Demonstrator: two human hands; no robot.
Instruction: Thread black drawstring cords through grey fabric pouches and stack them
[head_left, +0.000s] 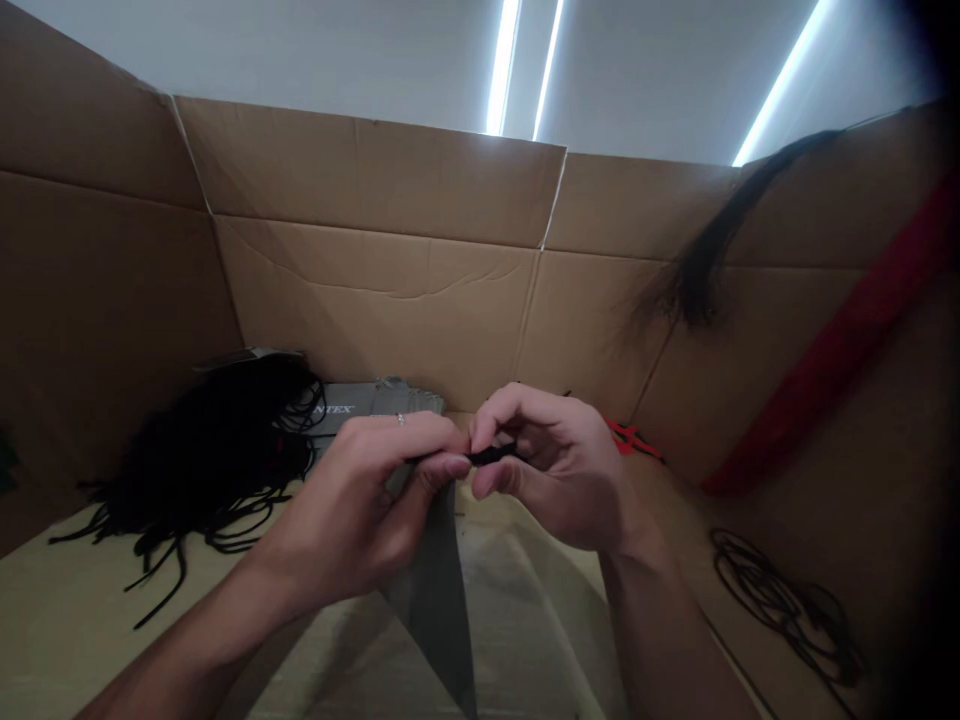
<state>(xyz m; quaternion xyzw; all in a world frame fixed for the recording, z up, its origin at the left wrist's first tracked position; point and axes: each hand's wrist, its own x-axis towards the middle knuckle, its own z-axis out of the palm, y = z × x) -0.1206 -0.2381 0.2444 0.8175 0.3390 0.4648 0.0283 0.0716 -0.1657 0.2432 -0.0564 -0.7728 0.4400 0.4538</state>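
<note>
My left hand [382,480], a ring on one finger, is closed in a pinch with thumb against forefinger. From that pinch a short piece of black cord [491,455] runs across to my right hand [559,460], whose curled fingers and thumb close around its other end. Below my left hand a grey sheet of fabric [442,610] hangs or lies in a pointed shape; whether the fingers also grip it is hidden. Behind that hand sits a stack of grey pieces [360,395] with white lettering ending in "NTEX".
A heap of black cords [217,450] lies at left. Red-handled items [630,438] are partly hidden behind my right hand. To the right are a coiled dark cord [780,600], a red strip [832,350] and a hanging black tuft [701,270]. Cardboard walls [375,260] surround the tabletop [540,640].
</note>
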